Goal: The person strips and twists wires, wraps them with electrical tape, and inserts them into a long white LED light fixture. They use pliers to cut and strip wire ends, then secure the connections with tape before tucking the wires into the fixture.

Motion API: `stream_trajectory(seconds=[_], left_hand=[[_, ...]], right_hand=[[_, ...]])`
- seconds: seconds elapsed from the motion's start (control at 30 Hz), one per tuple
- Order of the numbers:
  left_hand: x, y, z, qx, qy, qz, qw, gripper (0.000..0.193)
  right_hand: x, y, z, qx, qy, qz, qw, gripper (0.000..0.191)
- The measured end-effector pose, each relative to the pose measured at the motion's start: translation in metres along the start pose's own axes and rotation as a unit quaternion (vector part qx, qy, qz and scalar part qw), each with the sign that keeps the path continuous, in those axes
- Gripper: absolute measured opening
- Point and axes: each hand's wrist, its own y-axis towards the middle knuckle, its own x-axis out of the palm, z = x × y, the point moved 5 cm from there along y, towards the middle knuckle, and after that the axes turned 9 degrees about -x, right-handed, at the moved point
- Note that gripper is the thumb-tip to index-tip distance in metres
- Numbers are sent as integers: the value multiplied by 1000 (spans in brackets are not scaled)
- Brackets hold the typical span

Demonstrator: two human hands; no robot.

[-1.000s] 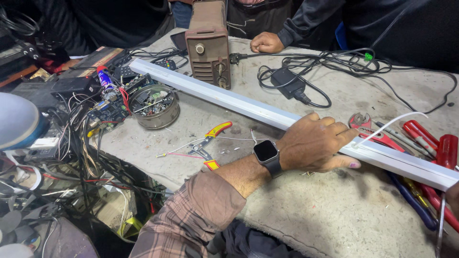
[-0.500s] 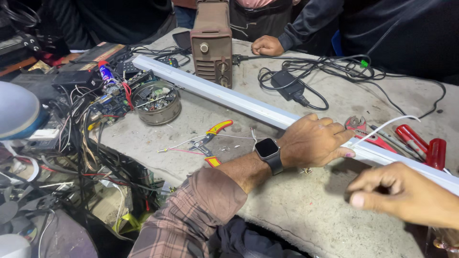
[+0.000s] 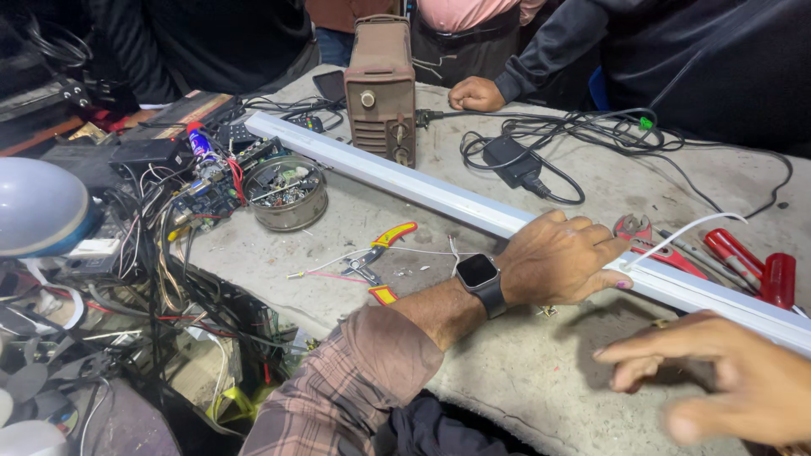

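White tube-light fixture lies pinned under the flat left hand; right hand hovers, empty, half-open, nothing gripped yet.

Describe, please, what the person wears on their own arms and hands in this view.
The left arm has a brown plaid sleeve pushed up the forearm and a dark smartwatch with a square face at the wrist. The left hand is bare. The right hand is bare and blurred, with no sleeve visible.
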Motion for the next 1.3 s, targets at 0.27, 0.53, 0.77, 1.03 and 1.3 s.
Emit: stream_trajectory(seconds=[0.27,0.53,0.77,1.03,1.3], left_hand=[[2,2,2,1,15,19,1000,61],[-5,0,11,61,72,30,995,65],[-7,-1,12,72,94,49,992,48],[-1,-2,11,89,129,74,985,36],[0,-1,10,68,81,46,993,45]], right_hand=[[-30,-35,15,-62,122,318,938,31],[14,28,-42,235,-195,98,947,35],[18,33,-43,205,-194,94,955,40],[26,41,-40,235,-239,39,941,40],[29,41,-34,215,-242,41,945,38]])
